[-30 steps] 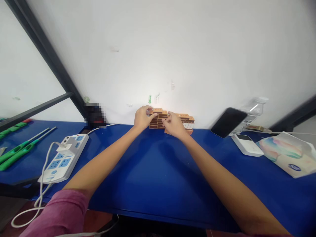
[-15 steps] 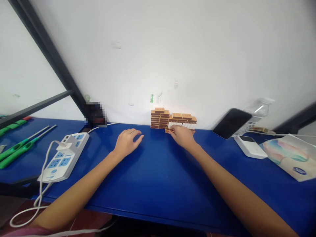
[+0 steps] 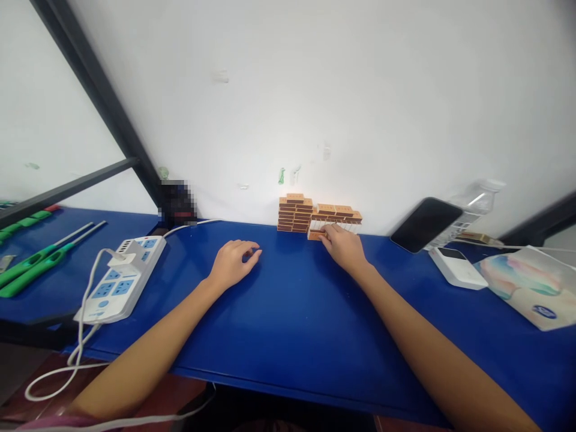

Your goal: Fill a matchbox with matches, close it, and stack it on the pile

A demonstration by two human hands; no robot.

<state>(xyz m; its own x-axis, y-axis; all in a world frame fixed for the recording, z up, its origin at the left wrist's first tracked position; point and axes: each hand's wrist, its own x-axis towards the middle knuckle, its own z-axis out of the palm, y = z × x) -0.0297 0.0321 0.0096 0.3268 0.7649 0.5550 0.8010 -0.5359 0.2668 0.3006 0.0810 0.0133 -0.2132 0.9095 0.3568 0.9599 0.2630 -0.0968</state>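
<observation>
A stack of small orange-brown matchboxes (image 3: 294,213) stands against the white wall at the back of the blue table (image 3: 288,312). Beside it on the right is a lower structure of matchboxes laid over upright white pieces (image 3: 338,217). My right hand (image 3: 344,246) reaches to the base of that lower structure, its fingertips on a matchbox lying on the table (image 3: 315,235). My left hand (image 3: 234,261) rests palm down on the table, fingers loosely curled, left of the stack and holding nothing.
A white power strip (image 3: 123,277) with a white cable lies at the left, green stick lighters (image 3: 33,269) beyond it. At the right are a leaning black phone (image 3: 425,224), a plastic bottle (image 3: 472,201), a white device (image 3: 454,267) and a tissue pack (image 3: 526,282).
Both hands were on the tall stack a second ago. My left hand has dropped to the table, and my right hand has moved down to the lower structure's base.
</observation>
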